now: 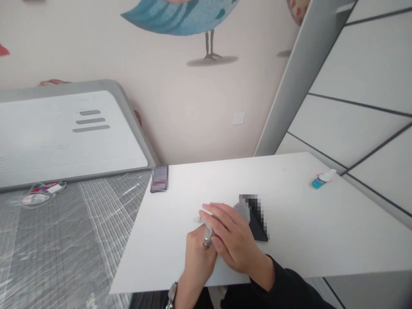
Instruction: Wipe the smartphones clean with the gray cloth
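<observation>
My left hand (199,251), with a watch (173,295) on its wrist, is closed in a fist low in the middle of the head view. A shiny silver object (207,237), shaped like a short tube, sticks up out of it; its kind is not clear. Over its top lies my right hand (234,240), fingers pressed down on a grey cloth (243,210) that shows beyond its knuckles. A pale scrap of it seems to peek out by the fingertips. Just right of the hands, a dark flat device (259,227), partly blurred, rests on the white table (299,231).
A phone (159,178) lies at the table's far left corner. Toward the right stands a small white and blue bottle (322,179), leaning in view. Left of the table is a plastic-covered mattress (80,244) with a bundle of cables (43,193). A wardrobe (360,98) borders the right side.
</observation>
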A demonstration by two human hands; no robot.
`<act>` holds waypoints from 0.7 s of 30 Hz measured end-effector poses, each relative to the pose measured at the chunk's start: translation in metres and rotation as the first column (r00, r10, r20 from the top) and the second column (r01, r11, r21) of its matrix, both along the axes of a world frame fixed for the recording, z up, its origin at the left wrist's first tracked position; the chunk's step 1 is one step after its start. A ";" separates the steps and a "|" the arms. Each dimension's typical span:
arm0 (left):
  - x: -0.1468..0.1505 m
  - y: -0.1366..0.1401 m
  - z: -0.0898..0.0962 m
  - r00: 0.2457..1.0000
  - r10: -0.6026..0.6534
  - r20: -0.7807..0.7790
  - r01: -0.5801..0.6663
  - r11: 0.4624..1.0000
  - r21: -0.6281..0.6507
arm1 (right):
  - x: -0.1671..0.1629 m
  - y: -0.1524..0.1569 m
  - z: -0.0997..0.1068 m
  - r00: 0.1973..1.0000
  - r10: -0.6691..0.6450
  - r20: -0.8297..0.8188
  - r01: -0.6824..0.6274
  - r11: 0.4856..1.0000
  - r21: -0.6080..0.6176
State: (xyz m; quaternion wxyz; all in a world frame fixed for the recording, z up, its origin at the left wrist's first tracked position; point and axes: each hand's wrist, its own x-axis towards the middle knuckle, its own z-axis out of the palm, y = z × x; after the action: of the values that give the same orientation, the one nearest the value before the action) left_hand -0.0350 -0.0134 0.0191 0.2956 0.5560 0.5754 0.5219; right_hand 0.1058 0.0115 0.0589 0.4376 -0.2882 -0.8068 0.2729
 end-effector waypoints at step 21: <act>0.039 0.012 0.018 0.879 0.080 0.471 -0.022 0.992 -0.126 | -0.022 -0.030 -0.039 0.980 -0.109 -0.165 0.059 0.957 -0.284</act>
State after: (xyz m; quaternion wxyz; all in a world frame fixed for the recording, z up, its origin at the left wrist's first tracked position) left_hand 0.0041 -0.0015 0.0374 0.4458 0.3775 0.5294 0.6151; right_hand 0.0834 -0.0184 0.0198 0.4747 -0.3552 -0.7050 0.3891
